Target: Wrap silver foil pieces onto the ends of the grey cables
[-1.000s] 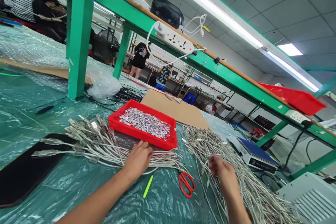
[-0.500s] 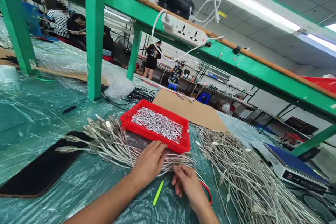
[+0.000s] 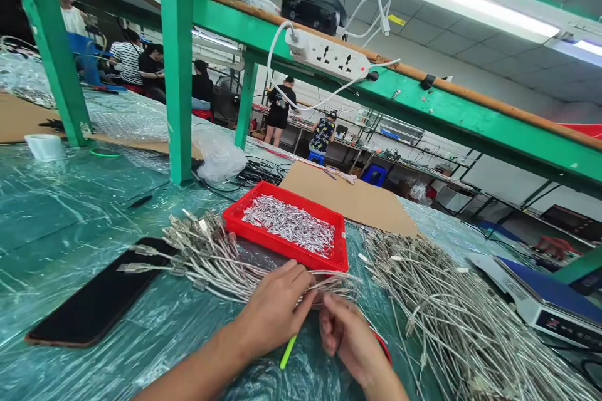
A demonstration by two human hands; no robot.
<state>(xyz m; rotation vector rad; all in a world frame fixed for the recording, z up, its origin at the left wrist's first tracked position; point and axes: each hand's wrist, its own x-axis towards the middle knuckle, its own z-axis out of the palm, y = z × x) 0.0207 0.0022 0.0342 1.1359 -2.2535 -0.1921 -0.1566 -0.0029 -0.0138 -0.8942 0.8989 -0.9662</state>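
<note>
A bundle of grey USB cables (image 3: 221, 263) lies across the green plastic-covered table, with its metal plugs fanned out to the left. My left hand (image 3: 282, 301) rests over the thin right part of this bundle, its fingers closed on the cables. Beside it, my right hand (image 3: 350, 335) has thumb and forefinger pinched together at the cables; whatever is between them is hidden. Just behind the hands stands a red tray (image 3: 282, 244) filled with small silvery-white pieces (image 3: 294, 222). A bright green stick (image 3: 288, 354) lies under my left hand, and a red curved handle (image 3: 383, 348) shows behind my right wrist.
To the right spreads a large heap of grey cables (image 3: 442, 307), with a scale (image 3: 545, 294) beyond it. A black phone (image 3: 98, 294) lies at left. Behind the tray are a cardboard sheet (image 3: 348, 197) and a green frame post (image 3: 177, 75). Other people sit and stand farther back.
The view has shifted slightly, so the table things appear farther right and lower. My left thumb has come closer to my right fingertips, and my left hand now covers the green stick's upper end.
</note>
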